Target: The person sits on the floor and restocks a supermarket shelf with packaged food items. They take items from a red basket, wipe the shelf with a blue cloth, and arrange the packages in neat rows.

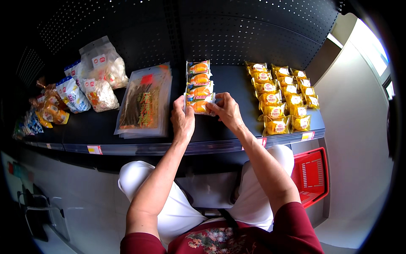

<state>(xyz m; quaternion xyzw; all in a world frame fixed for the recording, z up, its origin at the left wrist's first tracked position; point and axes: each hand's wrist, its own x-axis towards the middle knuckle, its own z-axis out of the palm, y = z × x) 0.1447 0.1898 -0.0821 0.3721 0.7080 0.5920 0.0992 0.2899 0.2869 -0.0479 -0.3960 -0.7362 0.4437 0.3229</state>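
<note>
On a dark shelf (228,76), a column of small wrapped cakes (199,78) with orange and white packaging runs from the back toward me. Both my hands hold the nearest wrapped cake (198,104) of that column by its two ends. My left hand (182,120) has its thumb and fingers closed on the left end. On the right end, my right hand (228,111) pinches with thumb and fingertips. This packet touches or slightly overlaps the one behind it; I cannot tell whether it rests on the shelf.
Rows of yellow wrapped cakes (272,111) stand to the right. Flat clear packs of dark strips (143,99) lie to the left, with bagged snacks (101,95) beyond. Price tags line the shelf's front edge (203,148). A red basket (312,178) sits below at right.
</note>
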